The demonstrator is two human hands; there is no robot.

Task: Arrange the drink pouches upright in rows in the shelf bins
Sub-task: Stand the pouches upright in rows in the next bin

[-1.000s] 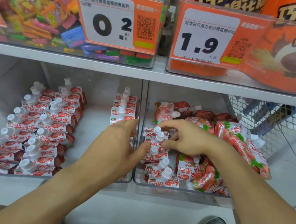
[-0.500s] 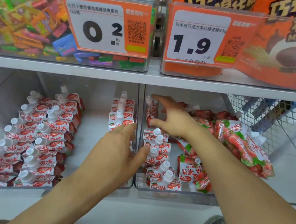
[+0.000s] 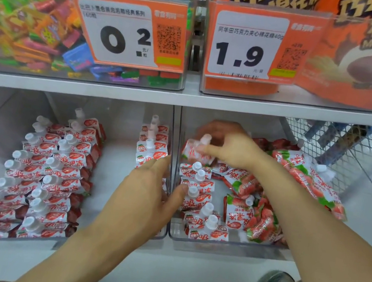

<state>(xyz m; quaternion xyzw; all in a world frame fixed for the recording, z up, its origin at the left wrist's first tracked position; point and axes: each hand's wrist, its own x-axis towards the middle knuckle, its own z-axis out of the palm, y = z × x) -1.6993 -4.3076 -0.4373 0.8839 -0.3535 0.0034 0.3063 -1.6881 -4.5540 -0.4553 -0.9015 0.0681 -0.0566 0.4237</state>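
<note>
Two bins side by side on the lower shelf, two more on the shelf above.

The left bin (image 3: 56,245) holds two rows of upright drink pouches (image 3: 55,169) at its left and a third row (image 3: 153,145) along its right wall. The right bin (image 3: 225,243) holds one upright row (image 3: 198,198) along its left wall, with a loose pile of pouches (image 3: 294,181) to its right. The left hand (image 3: 145,197) straddles the wall between the bins; the right hand (image 3: 230,147) holds a pouch (image 3: 196,151) at the far end of that row. Above, the candy bin (image 3: 29,20) sits left of the marshmallow bin (image 3: 359,70).
</note>
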